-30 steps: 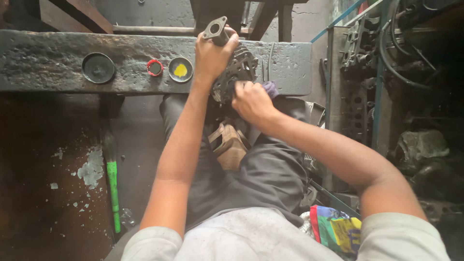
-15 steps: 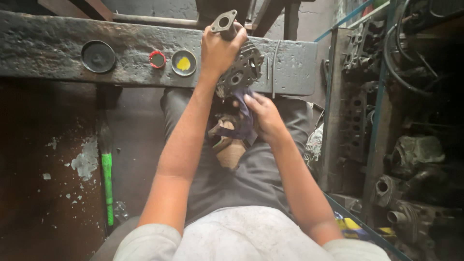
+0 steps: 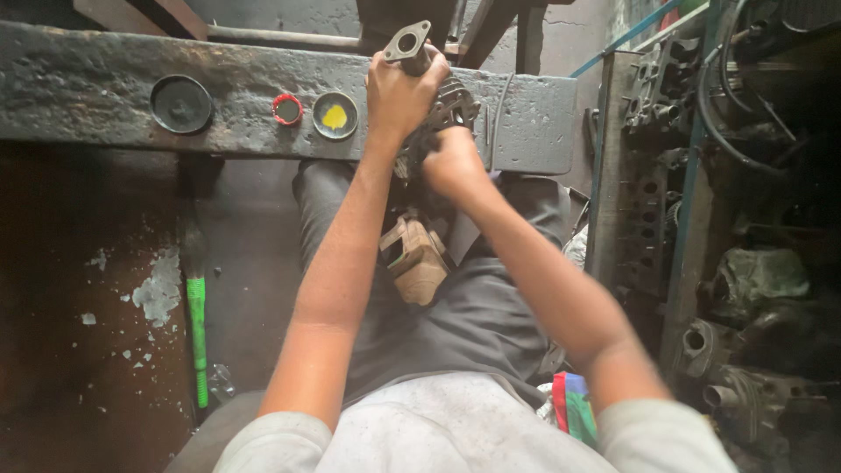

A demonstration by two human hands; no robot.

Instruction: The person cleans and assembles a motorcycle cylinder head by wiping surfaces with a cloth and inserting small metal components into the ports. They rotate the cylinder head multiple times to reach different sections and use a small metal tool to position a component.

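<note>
My left hand [image 3: 399,92] is closed around a grey finned metal engine part [image 3: 448,103], whose flanged port [image 3: 407,41] sticks up above my fingers. It is held over the edge of a worn grey workbench beam [image 3: 96,83]. My right hand [image 3: 451,162] is closed against the underside of the same part; what is in its fingers is hidden. A tan metal piece [image 3: 413,257] lies on my lap below both hands.
On the beam sit a dark round cap [image 3: 180,104], a red ring [image 3: 287,109] and a lid with yellow paste [image 3: 335,116]. A green-handled tool [image 3: 198,324] lies on the floor at left. Engine blocks and parts [image 3: 648,175] crowd the right side.
My right hand has moved up and left, closer under the engine part. My left hand has kept its grip. The view has shifted a little to the right.
</note>
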